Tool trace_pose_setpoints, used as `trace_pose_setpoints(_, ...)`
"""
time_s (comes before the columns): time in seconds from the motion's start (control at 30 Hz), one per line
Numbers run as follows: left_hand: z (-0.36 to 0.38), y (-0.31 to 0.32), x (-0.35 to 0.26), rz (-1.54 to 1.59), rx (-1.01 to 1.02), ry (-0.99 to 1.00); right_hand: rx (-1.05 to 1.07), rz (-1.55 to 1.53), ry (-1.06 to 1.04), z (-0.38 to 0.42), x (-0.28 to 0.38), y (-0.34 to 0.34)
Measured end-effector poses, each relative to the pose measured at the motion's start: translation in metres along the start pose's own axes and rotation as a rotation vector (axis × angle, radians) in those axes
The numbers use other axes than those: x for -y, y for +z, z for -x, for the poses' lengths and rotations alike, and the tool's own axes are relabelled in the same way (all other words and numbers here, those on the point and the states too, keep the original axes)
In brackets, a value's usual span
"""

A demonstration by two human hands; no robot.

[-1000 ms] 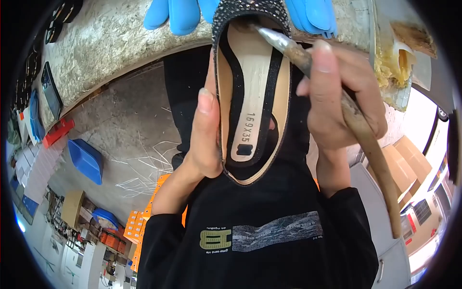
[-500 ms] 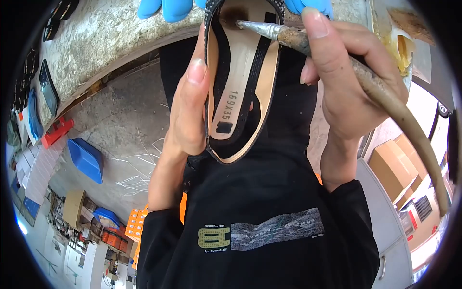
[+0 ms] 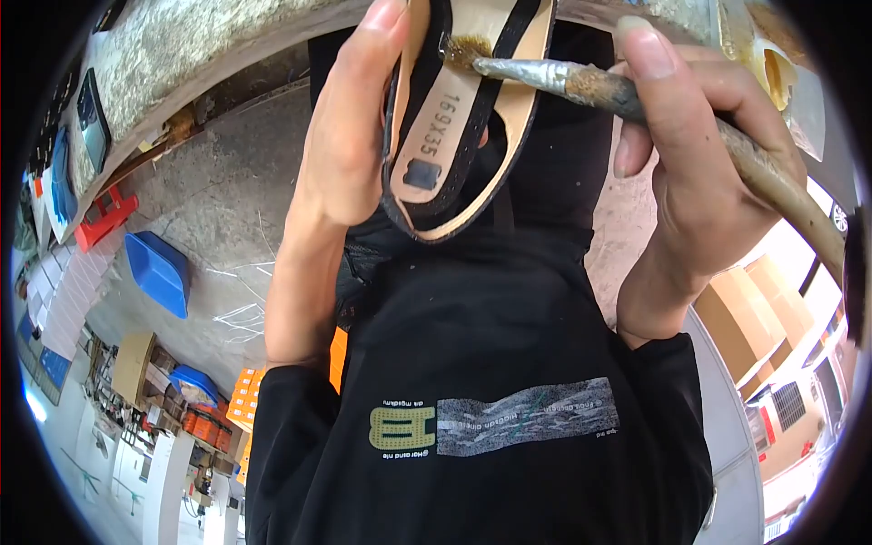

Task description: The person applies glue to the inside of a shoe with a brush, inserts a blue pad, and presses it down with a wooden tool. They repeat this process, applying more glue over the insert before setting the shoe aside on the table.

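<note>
A black shoe [image 3: 451,123] with a beige lining is tilted in front of my chest, heel end towards me. Its insole is stamped "169X35" beside a dark square. My left hand [image 3: 348,132] is closed around the shoe's left side, thumb along the rim and the other fingers mostly hidden behind it. In my right hand [image 3: 695,150] is a glue brush [image 3: 595,86] with a worn metal collar and a long curved handle. Its brown, wet-looking bristles [image 3: 468,53] touch the insole. The toe end lies beyond the top edge of the view.
A rough, pale worktop [image 3: 195,59] curves across the top, with a phone [image 3: 93,118] at its left. On the floor stand a blue basin [image 3: 156,272] and a red object [image 3: 107,218]. Cardboard boxes [image 3: 749,313] stand at right, orange boxes [image 3: 245,400] at lower left.
The shoe has moved up in view, its toe leaving the frame. The brush tip has shifted from the front of the insole towards the heel. The blue-gloved fingers at the top are out of view.
</note>
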State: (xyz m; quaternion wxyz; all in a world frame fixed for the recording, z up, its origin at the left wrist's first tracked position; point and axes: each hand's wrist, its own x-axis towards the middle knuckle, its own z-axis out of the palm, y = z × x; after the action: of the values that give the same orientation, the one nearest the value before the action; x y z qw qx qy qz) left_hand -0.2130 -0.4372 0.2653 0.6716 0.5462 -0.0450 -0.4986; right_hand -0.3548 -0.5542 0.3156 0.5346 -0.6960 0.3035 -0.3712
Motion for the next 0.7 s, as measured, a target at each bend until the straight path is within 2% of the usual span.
trace_pose_setpoints(0.03, -0.001, -0.003, 0.001, -0.041, 0.033, 0.006, 0.006, -0.004, 0.008, 0.003, 0.001, 0.0)
trace_pose_setpoints(0.17, -0.005, -0.011, 0.004, -0.205, 0.17, 0.035, 0.113, -0.03, -0.171, 0.014, 0.002, 0.002)
trace_pose_setpoints(0.37, -0.01, -0.012, 0.005, -0.127, 0.333, 0.187, 0.241, -0.065, -0.408, 0.024, 0.003, 0.004)
trace_pose_setpoints(0.5, -0.007, -0.015, 0.006, -0.081, 0.292, -0.033, 0.366, -0.036, -0.435, 0.018, 0.004, 0.001)
trace_pose_setpoints(0.7, -0.004, -0.014, 0.0, -0.175, 0.248, -0.193, 0.557, 0.016, -0.479, 0.004, 0.013, -0.006)
